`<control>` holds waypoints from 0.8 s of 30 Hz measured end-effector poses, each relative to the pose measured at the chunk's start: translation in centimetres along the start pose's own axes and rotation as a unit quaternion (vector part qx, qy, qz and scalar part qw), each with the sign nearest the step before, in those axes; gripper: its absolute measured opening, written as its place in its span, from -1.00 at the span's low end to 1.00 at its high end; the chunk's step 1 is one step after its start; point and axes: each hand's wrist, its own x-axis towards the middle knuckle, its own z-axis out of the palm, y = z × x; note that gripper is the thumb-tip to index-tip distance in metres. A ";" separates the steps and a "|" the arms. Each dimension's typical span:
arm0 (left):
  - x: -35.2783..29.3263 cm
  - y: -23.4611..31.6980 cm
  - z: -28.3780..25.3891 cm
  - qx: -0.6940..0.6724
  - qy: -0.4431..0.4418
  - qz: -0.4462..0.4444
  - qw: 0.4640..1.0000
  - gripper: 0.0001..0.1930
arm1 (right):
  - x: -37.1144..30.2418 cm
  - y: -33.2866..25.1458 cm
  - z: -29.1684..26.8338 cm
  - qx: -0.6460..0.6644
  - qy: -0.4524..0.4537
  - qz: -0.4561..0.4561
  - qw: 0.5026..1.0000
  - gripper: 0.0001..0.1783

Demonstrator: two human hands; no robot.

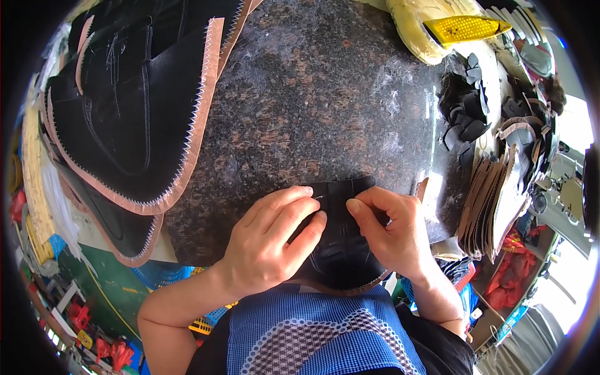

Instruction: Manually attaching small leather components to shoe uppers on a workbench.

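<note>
One black panel (340, 247), lower centre of frame: right hand (395, 234) pinched its upper right, left hand (270, 236) lay half-curled over its left side, grip impossible to tell; uneven pulling risked puckering it.

A dark speckled bench (325, 112) is dusted with pale lint, mostly toward 1 o'clock. Up between 1 and 2, a yellow dotted piece (462, 30) is propped on a cream-coloured lump (412, 28), can't be told what either is tbh. Small black scraps (473, 130) are heaped at 2. Around 4, red plastic bags (512, 275) are crammed into a shelf (542, 265). Green floor (103, 281) can be seen at 8.
</note>
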 end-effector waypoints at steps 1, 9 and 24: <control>0.0 0.0 0.0 0.000 -0.005 -0.002 1.000 -0.75 | 0.1 -0.1 0.0 -0.001 -0.005 0.008 1.000 -0.83; 0.3 0.0 0.1 0.060 -0.047 0.012 0.997 -0.48 | 0.2 -0.3 0.6 -0.040 0.033 -0.023 0.998 -0.78; 0.5 -0.1 -0.2 0.107 -0.080 0.049 0.990 -0.50 | -1.9 3.3 -0.8 -0.102 0.014 -0.305 0.947 -0.53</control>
